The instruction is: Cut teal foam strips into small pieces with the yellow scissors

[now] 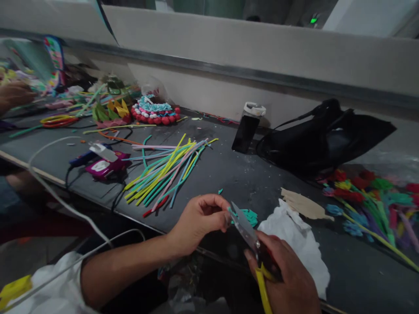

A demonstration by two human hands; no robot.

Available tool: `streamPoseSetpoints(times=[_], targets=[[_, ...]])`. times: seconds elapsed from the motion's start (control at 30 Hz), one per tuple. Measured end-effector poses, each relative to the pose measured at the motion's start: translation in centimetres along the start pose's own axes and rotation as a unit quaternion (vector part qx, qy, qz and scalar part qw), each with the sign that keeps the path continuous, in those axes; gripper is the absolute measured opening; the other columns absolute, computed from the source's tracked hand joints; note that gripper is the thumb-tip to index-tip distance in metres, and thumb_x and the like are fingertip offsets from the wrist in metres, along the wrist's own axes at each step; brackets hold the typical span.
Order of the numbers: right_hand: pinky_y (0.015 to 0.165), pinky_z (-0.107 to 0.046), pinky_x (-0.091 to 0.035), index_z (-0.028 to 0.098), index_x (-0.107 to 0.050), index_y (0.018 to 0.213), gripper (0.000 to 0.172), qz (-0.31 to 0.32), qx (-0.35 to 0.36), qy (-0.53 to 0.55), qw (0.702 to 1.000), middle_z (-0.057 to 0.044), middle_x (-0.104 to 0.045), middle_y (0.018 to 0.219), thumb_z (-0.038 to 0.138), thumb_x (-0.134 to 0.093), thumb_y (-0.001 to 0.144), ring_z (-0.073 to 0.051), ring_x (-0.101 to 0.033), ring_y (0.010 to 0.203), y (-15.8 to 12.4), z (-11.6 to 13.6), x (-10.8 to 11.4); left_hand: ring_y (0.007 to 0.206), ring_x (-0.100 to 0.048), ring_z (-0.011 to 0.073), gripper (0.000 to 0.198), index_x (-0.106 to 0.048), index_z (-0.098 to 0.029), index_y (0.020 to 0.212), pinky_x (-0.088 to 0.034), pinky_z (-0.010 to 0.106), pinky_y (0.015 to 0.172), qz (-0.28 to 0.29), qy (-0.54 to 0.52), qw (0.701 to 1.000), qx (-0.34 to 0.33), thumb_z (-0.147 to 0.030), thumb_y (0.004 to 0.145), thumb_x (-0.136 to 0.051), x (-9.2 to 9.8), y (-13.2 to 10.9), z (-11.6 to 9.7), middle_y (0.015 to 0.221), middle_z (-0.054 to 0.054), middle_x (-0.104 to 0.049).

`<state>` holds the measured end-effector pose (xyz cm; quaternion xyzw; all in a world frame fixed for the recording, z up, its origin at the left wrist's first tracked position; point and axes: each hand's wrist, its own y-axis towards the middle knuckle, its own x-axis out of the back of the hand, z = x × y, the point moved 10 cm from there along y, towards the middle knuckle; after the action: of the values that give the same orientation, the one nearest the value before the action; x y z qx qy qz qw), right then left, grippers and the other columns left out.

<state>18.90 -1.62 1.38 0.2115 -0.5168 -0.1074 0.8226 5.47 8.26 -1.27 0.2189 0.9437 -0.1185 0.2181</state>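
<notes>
My right hand (284, 274) grips a pair of scissors (244, 231) with yellow handles, its blades pointing up and away. Close to the blades, my left hand (203, 220) is closed, thumb and forefinger pinching a small green piece of pipe cleaner (230, 212), mostly covered by the fingertips. Behind the scissors lies a little heap of green cut pieces (250, 216) on the dark table. Further left is a loose bundle of pipe cleaners (170, 168) in yellow, green, pink and blue.
A crumpled white paper (294, 237) and a brown scrap (304, 205) lie to the right, beside colourful pipe-cleaner flowers (369, 196). Toward the back stand a bottle (248, 128) and a black bag (314, 139). A purple glue gun (108, 163) with cords lies left. Another person's hand (15, 96) is far left.
</notes>
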Motion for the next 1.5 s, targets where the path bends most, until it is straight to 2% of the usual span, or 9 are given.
streamPoseSetpoints(times=[0.13, 0.33, 0.8, 0.93, 1.1, 1.2, 1.37, 1.5], targets=[[0.069, -0.03, -0.056, 0.022, -0.059, 0.115, 0.028, 0.014, 0.008, -0.027, 1.0, -0.005, -0.07, 0.088, 0.035, -0.055, 0.09, -0.021, -0.069, 0.082, -0.5, -0.4, -0.6, 0.053, -0.051, 0.0065, 0.026, -0.063, -0.012, 0.072, -0.041, 0.018, 0.053, -0.001, 0.021, 1.0, -0.01, -0.031, 0.067, -0.08, 0.4, -0.1, -0.6, 0.064, -0.001, -0.06], [0.064, -0.027, -0.056, 0.024, -0.06, 0.117, 0.031, 0.048, -0.012, -0.039, 0.998, -0.003, -0.072, 0.092, 0.037, -0.054, 0.09, -0.02, -0.07, 0.084, -0.7, -0.9, -1.1, 0.054, -0.051, 0.0067, 0.026, -0.064, -0.011, 0.072, -0.041, 0.017, 0.051, 0.002, 0.04, 0.999, 0.0, -0.031, 0.067, -0.08, 0.6, -0.1, -0.3, 0.066, 0.0, -0.06], [0.065, -0.026, -0.056, 0.023, -0.061, 0.115, 0.028, 0.041, -0.007, -0.033, 0.999, -0.004, -0.072, 0.088, 0.033, -0.053, 0.09, -0.019, -0.071, 0.079, -1.5, -1.3, -0.9, 0.054, -0.05, 0.0062, 0.022, -0.063, -0.011, 0.072, -0.039, 0.018, 0.052, 0.014, 0.057, 0.998, 0.008, -0.028, 0.069, -0.077, 0.3, 0.0, 0.1, 0.064, 0.0, -0.059], [0.07, -0.027, -0.056, 0.022, -0.061, 0.117, 0.029, 0.045, -0.004, -0.032, 0.998, -0.005, -0.072, 0.093, 0.029, -0.052, 0.09, -0.02, -0.07, 0.083, -1.8, -1.6, -1.2, 0.054, -0.05, 0.0063, 0.024, -0.062, -0.012, 0.071, -0.039, 0.018, 0.051, 0.011, 0.062, 0.998, 0.011, -0.03, 0.068, -0.077, 0.3, 0.1, 0.2, 0.063, -0.001, -0.059], [0.076, -0.029, -0.056, 0.022, -0.062, 0.119, 0.033, 0.04, 0.038, -0.033, 0.998, -0.005, -0.072, 0.099, 0.023, -0.053, 0.087, -0.021, -0.07, 0.089, -2.1, -1.1, -1.2, 0.053, -0.05, 0.0062, 0.023, -0.061, -0.012, 0.07, -0.04, 0.018, 0.051, 0.007, 0.052, 0.998, 0.017, -0.028, 0.067, -0.078, 0.2, 0.0, 0.3, 0.062, -0.001, -0.059], [0.071, -0.028, -0.057, 0.021, -0.061, 0.121, 0.035, 0.032, 0.036, -0.043, 0.998, -0.006, -0.073, 0.098, 0.022, -0.053, 0.087, -0.021, -0.07, 0.086, -2.3, -1.4, -1.0, 0.053, -0.05, 0.006, 0.022, -0.062, -0.012, 0.071, -0.04, 0.018, 0.051, 0.006, 0.049, 0.999, 0.02, -0.027, 0.067, -0.078, 0.2, 0.0, 0.4, 0.063, -0.001, -0.059], [0.071, -0.027, -0.057, 0.021, -0.059, 0.123, 0.036, 0.068, 0.026, -0.048, 0.996, -0.007, -0.073, 0.099, 0.023, -0.05, 0.089, -0.02, -0.071, 0.086, -2.2, -1.6, -1.5, 0.054, -0.05, 0.0067, 0.024, -0.062, -0.011, 0.071, -0.04, 0.018, 0.051, 0.007, 0.042, 0.999, 0.018, -0.028, 0.067, -0.078, 0.3, 0.1, 0.4, 0.063, -0.001, -0.058], [0.063, -0.024, -0.058, 0.023, -0.064, 0.114, 0.028, 0.061, -0.007, -0.026, 0.998, -0.004, -0.075, 0.09, 0.03, -0.054, 0.089, -0.019, -0.072, 0.075, -1.3, -1.4, -1.0, 0.054, -0.048, 0.0064, 0.021, -0.062, -0.012, 0.07, -0.039, 0.018, 0.052, 0.017, 0.049, 0.999, 0.008, -0.026, 0.067, -0.077, 0.1, 0.2, 0.3, 0.064, -0.001, -0.057]])
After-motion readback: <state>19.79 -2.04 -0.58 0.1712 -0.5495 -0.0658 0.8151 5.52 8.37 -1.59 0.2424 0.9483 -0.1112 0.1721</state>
